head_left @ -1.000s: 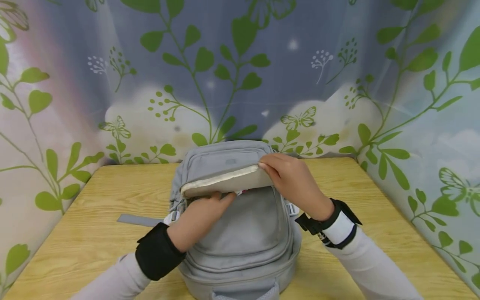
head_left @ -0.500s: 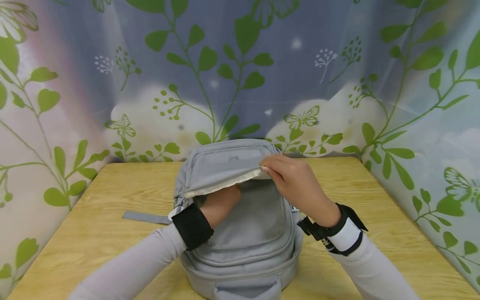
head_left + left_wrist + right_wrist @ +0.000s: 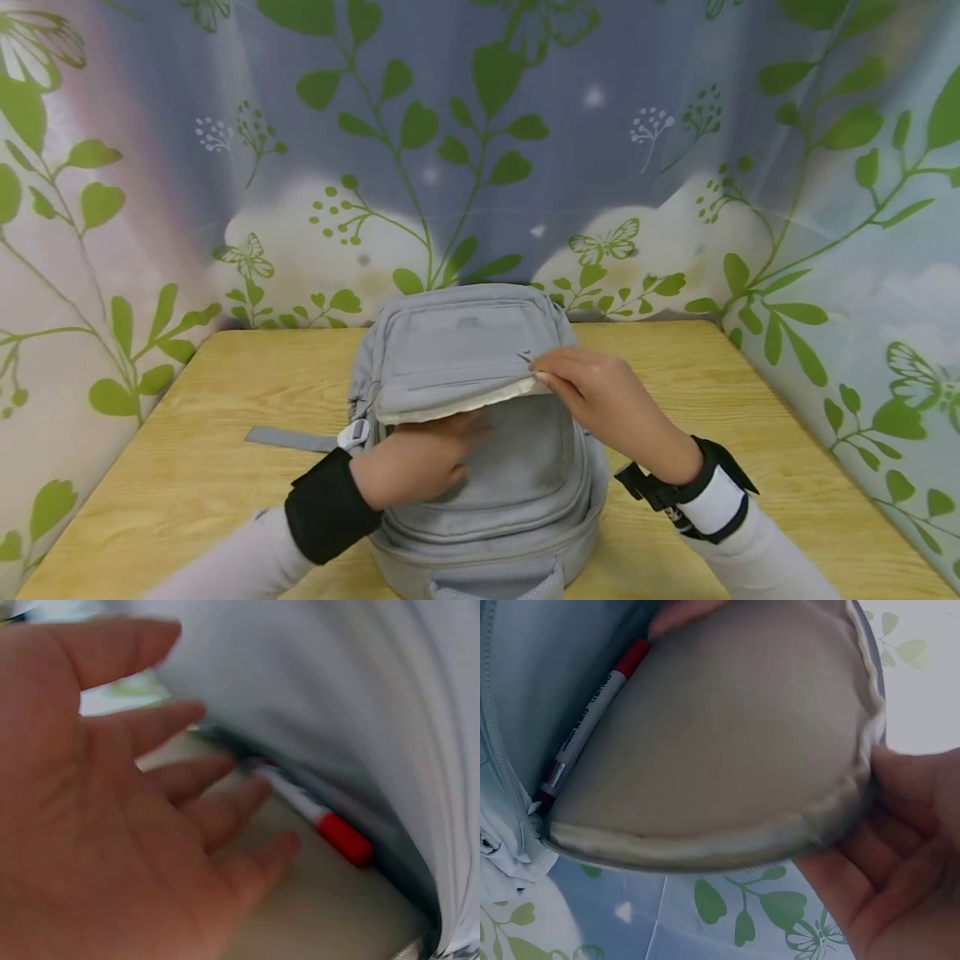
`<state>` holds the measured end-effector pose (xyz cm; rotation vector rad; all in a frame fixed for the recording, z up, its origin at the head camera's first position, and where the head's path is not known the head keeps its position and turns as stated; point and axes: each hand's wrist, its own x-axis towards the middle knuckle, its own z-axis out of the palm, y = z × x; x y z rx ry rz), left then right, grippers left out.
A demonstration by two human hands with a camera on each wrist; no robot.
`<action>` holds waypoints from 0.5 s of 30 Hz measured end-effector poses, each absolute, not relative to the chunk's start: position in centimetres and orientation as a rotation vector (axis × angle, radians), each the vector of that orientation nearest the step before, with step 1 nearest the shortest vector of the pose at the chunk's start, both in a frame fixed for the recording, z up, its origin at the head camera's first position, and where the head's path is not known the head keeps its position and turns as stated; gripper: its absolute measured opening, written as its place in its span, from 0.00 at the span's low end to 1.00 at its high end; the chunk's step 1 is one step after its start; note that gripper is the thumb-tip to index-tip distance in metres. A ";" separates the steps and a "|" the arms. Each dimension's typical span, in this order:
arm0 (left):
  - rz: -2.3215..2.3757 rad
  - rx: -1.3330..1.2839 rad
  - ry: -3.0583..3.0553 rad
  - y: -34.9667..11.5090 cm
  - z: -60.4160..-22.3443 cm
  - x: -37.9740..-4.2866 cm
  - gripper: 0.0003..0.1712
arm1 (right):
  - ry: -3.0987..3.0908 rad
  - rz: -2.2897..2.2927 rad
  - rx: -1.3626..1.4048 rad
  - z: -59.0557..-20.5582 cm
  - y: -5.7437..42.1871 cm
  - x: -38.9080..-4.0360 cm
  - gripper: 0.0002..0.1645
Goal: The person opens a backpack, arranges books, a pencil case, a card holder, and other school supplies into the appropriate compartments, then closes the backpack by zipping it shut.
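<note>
A grey backpack (image 3: 487,521) lies on the table, its upper front pocket unzipped. My right hand (image 3: 600,396) pinches the edge of the pocket flap (image 3: 461,350) and holds it up; its pale lining (image 3: 727,727) shows in the right wrist view. Inside the pocket, along the fold of the flap, lies a white marker pen (image 3: 591,718) with a red cap. Just below the flap's edge is my left hand (image 3: 420,462), fingers spread and slightly bent, holding nothing. The marker's red cap (image 3: 345,838) is beyond its fingertips in the left wrist view.
A grey strap (image 3: 288,437) sticks out to the left over the wooden table (image 3: 240,375). The backpack's handle (image 3: 502,579) points toward me. A leaf-patterned curtain (image 3: 480,183) stands close behind the table and along both sides.
My left hand went under the flap with a small white-and-red thing visible at its fingertips, then came back out with nothing. The right hand has lowered the flap toward me.
</note>
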<state>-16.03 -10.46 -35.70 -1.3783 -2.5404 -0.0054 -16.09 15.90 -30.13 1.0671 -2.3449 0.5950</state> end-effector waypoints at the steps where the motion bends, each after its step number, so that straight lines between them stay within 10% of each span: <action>1: -0.014 -1.495 -2.589 -11.0 -35.0 -15.4 0.22 | -2.371 0.584 1.098 -30.3 16.1 -15.9 0.11; 9: -1.270 -1.715 -2.733 -17.3 -33.9 -12.6 0.16 | -2.740 0.492 1.444 -32.3 17.3 -14.8 0.14; 15: -1.156 -0.945 -2.677 -21.0 -35.1 -13.9 0.09 | -2.960 0.444 1.541 -33.2 16.6 -15.3 0.14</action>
